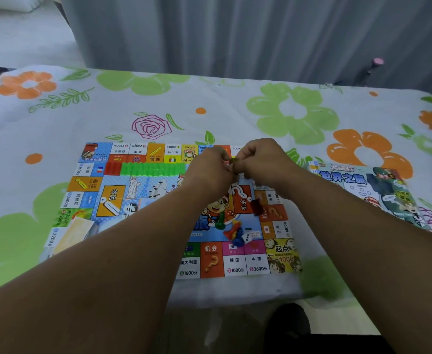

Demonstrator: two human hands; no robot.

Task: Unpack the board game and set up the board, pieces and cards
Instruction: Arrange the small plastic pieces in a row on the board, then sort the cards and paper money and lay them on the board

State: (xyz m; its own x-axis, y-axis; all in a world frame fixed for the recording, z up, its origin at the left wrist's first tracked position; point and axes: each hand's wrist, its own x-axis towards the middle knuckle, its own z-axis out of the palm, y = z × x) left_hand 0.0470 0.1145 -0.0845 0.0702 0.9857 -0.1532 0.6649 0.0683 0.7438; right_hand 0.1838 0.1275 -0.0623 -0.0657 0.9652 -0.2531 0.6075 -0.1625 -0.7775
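Bare forearms are being stretched forward from the bottom edge, meeting over the far half of the game board (235, 264), which is lying unfolded and flat on a flowered tablecloth (235, 116). The left hand (209, 167) and the right hand (262, 162) are being held close together with fingers curled. A small piece (232, 163) is being pinched between their fingertips; it is too small and too hidden for its kind to be told.

At nine o'clock from the hands, a row of green houses (153, 169) is lying lined up on the board, with a short block of red houses (112, 168) touching its left end. At six o'clock, near the board's middle, a green pawn (220, 222), a red pawn (231, 231), a blue pawn (237, 240) and a white die (246, 237) are lying together in a loose heap. A dark red piece (257, 206) is lying a little apart from them.

At eight o'clock, a pale stack of cards or notes (74, 231) is resting on the board's left edge. At three o'clock, just beside the board, the printed game packet (378, 192) is lying flat.

The step in hand is being judged as the sorting of the small plastic pieces. The next move is likely calling for the pinched piece to be set down with its row. The pawns, die and cards are not yet arranged.
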